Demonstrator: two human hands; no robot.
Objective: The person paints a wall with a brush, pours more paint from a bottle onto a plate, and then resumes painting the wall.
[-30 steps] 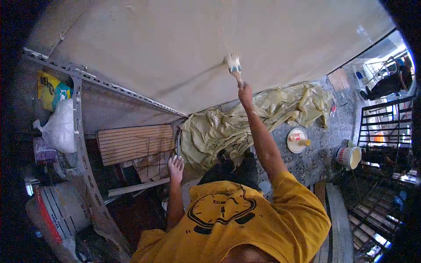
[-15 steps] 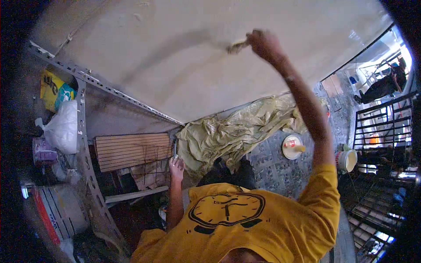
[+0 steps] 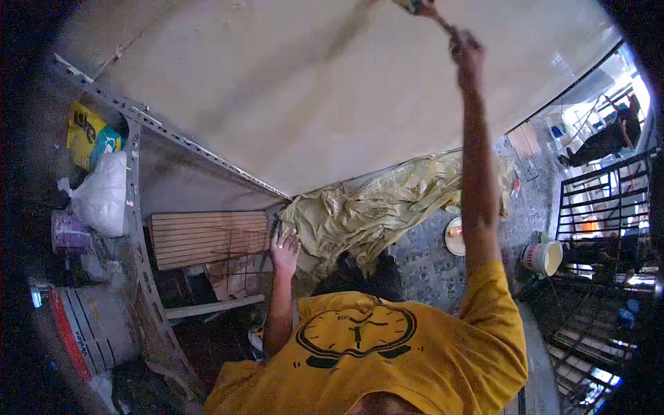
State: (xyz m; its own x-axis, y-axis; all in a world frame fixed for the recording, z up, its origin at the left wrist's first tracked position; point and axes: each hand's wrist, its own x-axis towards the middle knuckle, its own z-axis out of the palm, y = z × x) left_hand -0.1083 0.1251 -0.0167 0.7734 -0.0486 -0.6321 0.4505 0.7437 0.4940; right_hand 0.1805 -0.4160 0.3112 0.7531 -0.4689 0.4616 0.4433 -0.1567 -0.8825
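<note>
My right hand [image 3: 467,52] is raised high and closed around the handle of a paintbrush [image 3: 438,18]. The brush's head overlaps the pale wall [image 3: 332,124] at the top of the view, partly cut off by the edge. A dark shadow of arm and brush falls across that wall. Lower on the left, my left hand [image 3: 285,250] is open with its fingers stretched out and nothing in it. It is nearest to the crumpled plastic sheet [image 3: 360,214] at the foot of the wall and the stacked striped boards [image 3: 207,238].
A metal shelf frame [image 3: 142,228] stands on the left, with a white bag [image 3: 102,197] and a Vitex bucket [image 3: 97,332] beside it. On the floor are a lid [image 3: 454,238], partly behind my arm, and a paint bucket [image 3: 543,258]. Another person [image 3: 605,138] is at far right.
My right hand with the paintbrush has moved up and to the right. My left hand has risen slightly, its fingers straighter. The lid is now partly covered by my arm.
</note>
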